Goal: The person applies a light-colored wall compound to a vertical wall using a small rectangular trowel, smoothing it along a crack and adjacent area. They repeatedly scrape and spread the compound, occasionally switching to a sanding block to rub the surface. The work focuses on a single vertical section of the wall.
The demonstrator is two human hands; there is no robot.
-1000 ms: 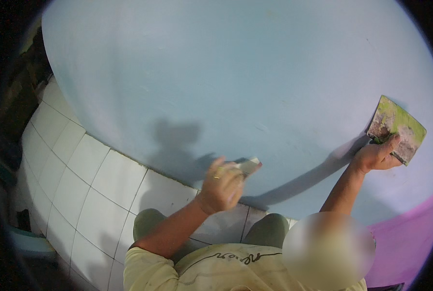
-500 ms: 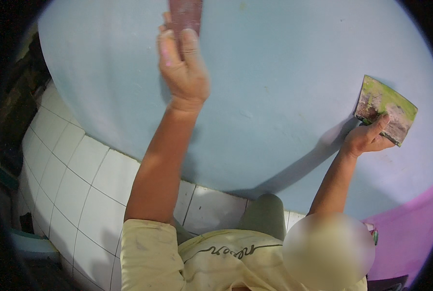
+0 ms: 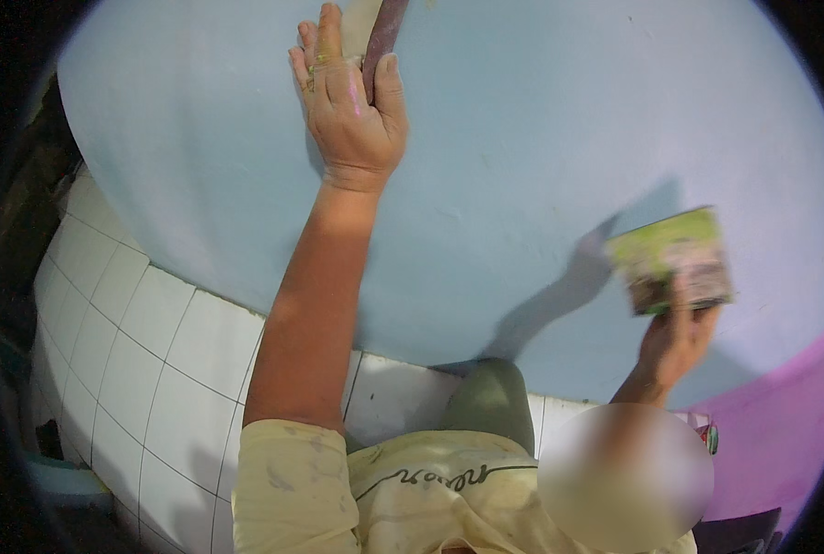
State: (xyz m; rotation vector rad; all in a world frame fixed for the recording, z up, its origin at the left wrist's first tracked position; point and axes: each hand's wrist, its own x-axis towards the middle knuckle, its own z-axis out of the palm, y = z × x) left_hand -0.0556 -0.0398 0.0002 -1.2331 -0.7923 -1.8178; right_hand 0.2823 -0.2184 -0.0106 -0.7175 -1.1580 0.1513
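Brown strip [image 3: 386, 37], far and left of centre, caught between thumb and forefinger side of my left hand [image 3: 356, 125]! From the left edge now: near corner, a pale-blue curved shape [image 3: 66, 485], maybe a basin's side, contents too dim to tell. Next come white tiles [image 3: 186, 397], their edge slanting along the foot of the blue wall [image 3: 486, 203].

Up past that edge goes my left arm [image 3: 310, 295], reaching far, fingers stretched over the wall, grip keeping hold of the strip. A pale piece [image 3: 361, 28] sits alongside, under or beside my fingers; whether it's the same folded sheet, I can't tell. Rightward, a broad sweep of blue leaves my two hands well apart, with my green-clad knee [image 3: 495, 397] close to the wall's foot.

And on the right, blurred, the squarish board [image 3: 666, 249], yellow-green, crusted grey-brown across its face! My right hand [image 3: 675, 346] clasps its near edge, thumb on top. Further right and near, a small red-and-green object [image 3: 712, 439], half hidden, and the purple surface [image 3: 781, 434] bordering the blue.
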